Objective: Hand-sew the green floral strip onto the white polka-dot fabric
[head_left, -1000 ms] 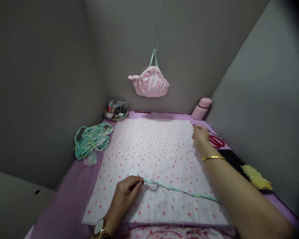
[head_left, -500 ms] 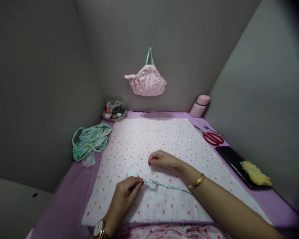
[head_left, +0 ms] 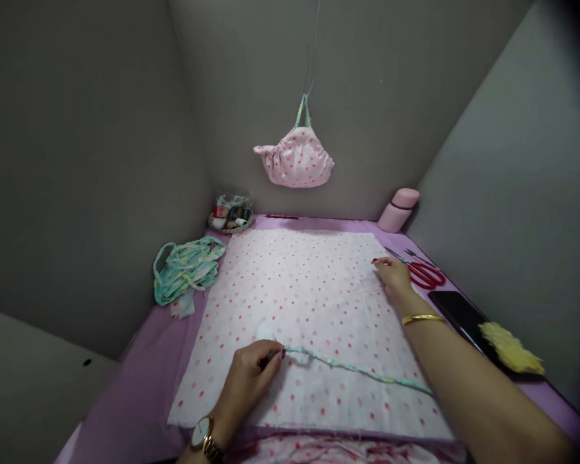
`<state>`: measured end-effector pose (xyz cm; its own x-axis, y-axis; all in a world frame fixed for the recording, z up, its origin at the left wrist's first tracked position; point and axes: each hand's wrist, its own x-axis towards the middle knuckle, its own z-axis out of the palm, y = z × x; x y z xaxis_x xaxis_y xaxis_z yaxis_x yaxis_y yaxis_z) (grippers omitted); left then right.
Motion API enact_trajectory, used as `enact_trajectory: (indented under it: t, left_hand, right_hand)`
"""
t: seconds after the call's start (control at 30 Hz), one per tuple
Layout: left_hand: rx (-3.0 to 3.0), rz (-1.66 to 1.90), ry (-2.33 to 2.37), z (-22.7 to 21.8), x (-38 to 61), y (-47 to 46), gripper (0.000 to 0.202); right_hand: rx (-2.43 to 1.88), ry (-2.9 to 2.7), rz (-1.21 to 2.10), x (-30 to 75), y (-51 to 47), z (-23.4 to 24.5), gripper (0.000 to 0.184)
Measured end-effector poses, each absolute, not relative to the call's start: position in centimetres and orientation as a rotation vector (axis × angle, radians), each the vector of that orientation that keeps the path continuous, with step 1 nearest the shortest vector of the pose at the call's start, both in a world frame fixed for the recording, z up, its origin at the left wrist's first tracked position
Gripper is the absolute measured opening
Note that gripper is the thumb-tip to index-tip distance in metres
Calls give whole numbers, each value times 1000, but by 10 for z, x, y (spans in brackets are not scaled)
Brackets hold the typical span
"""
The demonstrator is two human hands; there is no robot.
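A pink-dotted white cloth (head_left: 299,303) lies flat on the purple table (head_left: 145,399). My left hand (head_left: 251,380) rests on its near part, fingers pinched on the end of a thin green cord (head_left: 357,370). The cord runs right across the cloth and under my right forearm. My right hand (head_left: 391,274) lies on the cloth's far right edge beside the red scissors (head_left: 428,274), fingers curled down; whether it grips anything I cannot make out. A small white disc (head_left: 265,332) sits just beyond my left hand.
A dotted fabric pouch (head_left: 294,161) hangs on a thread at the back wall. A basket of thread spools (head_left: 229,216), a heap of green strips (head_left: 186,270), a pink bottle (head_left: 399,209), a black phone (head_left: 461,316) and a yellow tuft (head_left: 512,348) line the table's edges. Grey walls enclose three sides.
My right hand went from the cloth's right edge to its middle near the cord, then back out to the right edge by the scissors. My left hand kept its pinch on the cord.
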<state>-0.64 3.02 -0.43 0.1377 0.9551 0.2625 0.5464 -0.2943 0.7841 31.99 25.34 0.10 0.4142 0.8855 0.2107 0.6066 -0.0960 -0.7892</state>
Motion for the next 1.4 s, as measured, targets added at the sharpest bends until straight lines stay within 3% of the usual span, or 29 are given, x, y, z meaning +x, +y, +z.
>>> enact_trajectory:
  t: [0.17, 0.3, 0.43, 0.53, 0.97, 1.2, 1.33, 1.4]
  left_hand:
    - [1908, 1044, 1446, -2, -6, 29, 15]
    - [1900, 1042, 1454, -1, -6, 28, 15]
    - [1904, 1030, 1454, 0, -6, 29, 16]
    - [1911, 1030, 1457, 1, -6, 29, 16]
    - [1954, 1052, 1481, -3, -6, 28, 15]
    - [1948, 1077, 1559, -4, -6, 28, 15]
    - [1994, 1087, 1588, -4, -12, 29, 17]
    - [2044, 1067, 1593, -4, -17, 28, 18]
  right_hand:
    - [-1840, -1357, 570, 311, 242, 23, 24]
    - [-1571, -1756, 1024, 248, 202, 30, 30]
    - [-1216, -2130, 1572, 189, 156, 26, 20]
    - [-1057, -2230, 1764, 175, 141, 26, 8]
    - [-1296, -2081, 1247, 184, 144, 17, 13]
    - [-1212, -2258, 933, 198, 97, 22, 28]
    - [-1225, -2439, 722, 220, 76, 6, 7]
    - [-1214, -2485, 652, 234, 77, 2, 18]
